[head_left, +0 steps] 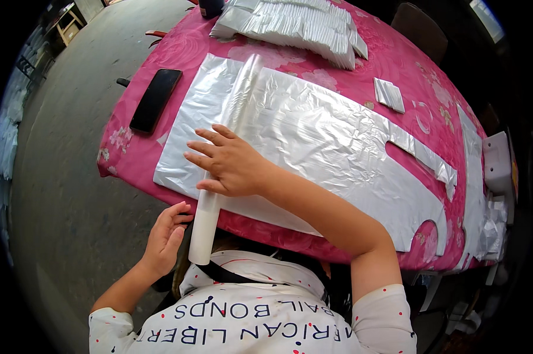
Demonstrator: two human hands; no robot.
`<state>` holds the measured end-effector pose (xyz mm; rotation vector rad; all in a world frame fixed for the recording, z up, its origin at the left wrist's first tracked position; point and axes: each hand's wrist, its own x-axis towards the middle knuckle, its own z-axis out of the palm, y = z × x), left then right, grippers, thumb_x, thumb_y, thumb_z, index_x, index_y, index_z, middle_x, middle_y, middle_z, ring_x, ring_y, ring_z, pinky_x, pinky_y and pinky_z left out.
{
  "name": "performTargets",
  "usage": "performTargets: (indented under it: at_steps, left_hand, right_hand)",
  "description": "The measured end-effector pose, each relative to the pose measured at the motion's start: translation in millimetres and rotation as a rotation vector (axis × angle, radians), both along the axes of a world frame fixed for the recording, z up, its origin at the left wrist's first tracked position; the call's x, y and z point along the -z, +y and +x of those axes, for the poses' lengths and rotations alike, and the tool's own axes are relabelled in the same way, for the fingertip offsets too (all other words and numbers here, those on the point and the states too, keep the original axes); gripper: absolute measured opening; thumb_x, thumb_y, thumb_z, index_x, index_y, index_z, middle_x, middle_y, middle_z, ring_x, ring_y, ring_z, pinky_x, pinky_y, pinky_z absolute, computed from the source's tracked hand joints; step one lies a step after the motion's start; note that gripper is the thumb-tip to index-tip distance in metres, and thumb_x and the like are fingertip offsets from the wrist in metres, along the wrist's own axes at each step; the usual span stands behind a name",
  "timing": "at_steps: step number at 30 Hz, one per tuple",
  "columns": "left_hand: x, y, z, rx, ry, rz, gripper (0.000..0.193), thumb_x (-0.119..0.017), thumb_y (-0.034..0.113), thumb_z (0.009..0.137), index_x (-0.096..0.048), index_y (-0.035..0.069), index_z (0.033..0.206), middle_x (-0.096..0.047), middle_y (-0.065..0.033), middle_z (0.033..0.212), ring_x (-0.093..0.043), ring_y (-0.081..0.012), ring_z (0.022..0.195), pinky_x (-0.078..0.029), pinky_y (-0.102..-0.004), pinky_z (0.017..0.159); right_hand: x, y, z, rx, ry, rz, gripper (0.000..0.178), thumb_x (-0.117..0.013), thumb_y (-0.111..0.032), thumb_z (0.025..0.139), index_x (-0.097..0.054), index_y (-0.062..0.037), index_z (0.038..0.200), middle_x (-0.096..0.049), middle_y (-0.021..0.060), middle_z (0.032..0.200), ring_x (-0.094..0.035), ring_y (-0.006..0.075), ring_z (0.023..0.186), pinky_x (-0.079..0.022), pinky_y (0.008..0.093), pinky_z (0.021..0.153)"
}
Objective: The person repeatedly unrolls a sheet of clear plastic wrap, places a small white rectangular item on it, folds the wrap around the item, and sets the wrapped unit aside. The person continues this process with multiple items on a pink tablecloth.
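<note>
Flat on the table lies a sheaf of thin, shiny plastic vest bags (pixel 313 141), with their cut-out handles toward the right. Across the left part of the bags rests a long pale tube (pixel 203 236), whose near end sticks out past the table edge toward my body. Thin film looks to be around its far part. My right hand (pixel 234 162) lies palm down over the tube and bags, its fingers spread. Beside the tube's near end, my left hand (pixel 165 239) hovers off the table edge, fingers loosely stretched, holding nothing.
A pink flowered cloth (pixel 122 141) covers the table. On it are a black phone (pixel 155 100) at the left, a big stack of folded plastic bags (pixel 296 26) at the back, a small folded bundle (pixel 389 95), and more film (pixel 471 177) at the right, near a white plastic object (pixel 497 162).
</note>
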<state>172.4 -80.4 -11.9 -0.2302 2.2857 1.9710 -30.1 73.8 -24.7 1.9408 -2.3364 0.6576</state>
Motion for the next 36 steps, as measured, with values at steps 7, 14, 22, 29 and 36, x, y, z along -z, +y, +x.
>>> performTargets:
  at_steps: [7,14,22,29,36]
  left_hand:
    - [4.5,-8.6,-9.4,-0.148,-0.275,-0.215,0.057,-0.065,0.015,0.079,-0.035,0.002,0.125,-0.051,-0.0107,0.11,-0.05,-0.0174,0.1,-0.04,-0.0316,0.086]
    - [9.3,-0.6,-9.8,-0.123,-0.315,0.394,0.058,-0.069,0.007,0.073,-0.038,0.004,0.121,-0.054,-0.0093,0.101,-0.056,-0.0124,0.071,-0.051,-0.026,0.059]
    - [-13.5,41.7,-47.1,0.541,-0.353,1.398,0.075,-0.073,0.027,0.067,-0.036,-0.006,0.123,-0.058,-0.0132,0.082,-0.058,-0.0165,0.064,-0.048,-0.028,0.056]
    - [-25.4,79.5,-74.0,0.2,-0.252,0.202,0.037,-0.071,0.014,0.071,-0.05,0.004,0.099,-0.056,-0.0053,0.077,-0.057,-0.0125,0.065,-0.047,-0.0276,0.06]
    - [-27.4,92.4,-77.2,0.352,-0.534,0.984,0.042,-0.072,0.019,0.068,-0.049,0.004,0.1,-0.052,-0.0049,0.073,-0.055,-0.013,0.059,-0.047,-0.0272,0.055]
  right_hand:
    - [9.9,-109.8,18.2,0.421,-0.111,-0.201,0.045,-0.055,-0.022,0.079,-0.053,-0.0003,0.118,-0.048,0.0179,0.126,-0.035,0.0321,0.128,-0.018,0.0464,0.108]
    - [23.3,-91.1,20.7,0.78,-0.649,-0.816,0.073,-0.059,-0.018,0.076,-0.023,0.0064,0.135,-0.028,0.0256,0.138,-0.019,0.0351,0.134,-0.015,0.0433,0.109]
    - [-51.9,6.4,8.0,-0.119,-1.9,-0.967,0.068,-0.063,-0.048,0.079,-0.037,0.0011,0.119,-0.06,0.0114,0.093,-0.061,0.0202,0.082,-0.05,0.0324,0.076]
    - [-57.0,50.8,4.5,0.442,-1.513,-0.949,0.061,-0.066,-0.04,0.08,-0.04,0.0016,0.117,-0.06,0.0102,0.085,-0.061,0.0168,0.078,-0.051,0.0303,0.071]
    - [-36.7,69.4,27.0,0.175,-1.85,-1.025,0.069,-0.065,-0.047,0.079,-0.032,-0.0017,0.12,-0.058,0.0084,0.087,-0.059,0.0161,0.081,-0.05,0.0291,0.072]
